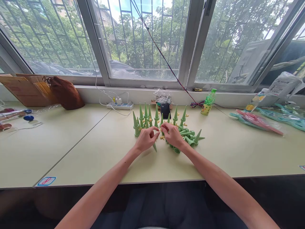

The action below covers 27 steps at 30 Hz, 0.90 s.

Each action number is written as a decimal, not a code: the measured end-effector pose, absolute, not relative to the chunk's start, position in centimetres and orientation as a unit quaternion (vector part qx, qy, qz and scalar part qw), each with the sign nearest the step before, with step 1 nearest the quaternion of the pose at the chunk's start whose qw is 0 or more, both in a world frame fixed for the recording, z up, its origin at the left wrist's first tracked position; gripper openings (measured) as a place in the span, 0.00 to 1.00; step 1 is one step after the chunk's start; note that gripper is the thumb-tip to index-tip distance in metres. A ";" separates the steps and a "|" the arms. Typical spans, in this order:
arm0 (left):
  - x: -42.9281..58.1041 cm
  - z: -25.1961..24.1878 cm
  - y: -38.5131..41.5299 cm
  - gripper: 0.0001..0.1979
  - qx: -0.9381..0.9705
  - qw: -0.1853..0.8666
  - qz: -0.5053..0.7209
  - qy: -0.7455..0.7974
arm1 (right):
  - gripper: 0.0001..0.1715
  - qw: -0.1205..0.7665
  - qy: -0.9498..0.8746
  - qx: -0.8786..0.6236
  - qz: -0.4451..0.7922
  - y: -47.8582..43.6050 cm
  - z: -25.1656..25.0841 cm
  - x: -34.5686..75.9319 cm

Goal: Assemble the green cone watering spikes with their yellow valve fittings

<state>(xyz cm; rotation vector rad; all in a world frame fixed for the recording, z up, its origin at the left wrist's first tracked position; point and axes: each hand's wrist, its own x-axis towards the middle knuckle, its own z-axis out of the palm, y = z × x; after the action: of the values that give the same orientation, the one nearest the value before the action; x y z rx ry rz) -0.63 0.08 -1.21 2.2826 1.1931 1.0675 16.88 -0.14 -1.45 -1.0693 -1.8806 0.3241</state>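
Note:
My left hand (147,139) and my right hand (172,134) meet above the table, fingertips nearly touching. Both are closed in a pinch around a small yellow plastic valve (160,129), mostly covered by the fingers. Below my left hand a green spike's tip (154,147) sticks out; whether the palm holds it or it lies on the table I cannot tell. Beyond the hands stand several upright green plastic watering spikes (140,114), with yellow valves on their sides. Loose green spikes (190,140) lie in a pile beside my right hand, and a yellow valve (162,137) rests between the hands.
Behind the spikes are a black phone (165,111) and a white power strip (120,106) with cables. A green-capped bottle (208,102) stands at back right, near packaged pink and teal plastic pieces (259,121). A brown bag (64,93) and cardboard box (26,90) sit left.

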 end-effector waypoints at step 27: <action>-0.8 -1.4 0.4 0.11 0.789 0.140 0.381 0.461 | 0.07 0.483 -0.749 -0.433 0.133 -0.1 -1.6 16.9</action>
<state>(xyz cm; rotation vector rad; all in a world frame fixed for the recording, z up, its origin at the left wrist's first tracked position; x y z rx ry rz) -0.78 0.45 -1.44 2.2785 1.3324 1.1008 16.87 -0.06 -1.59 -1.0554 -1.8264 0.3252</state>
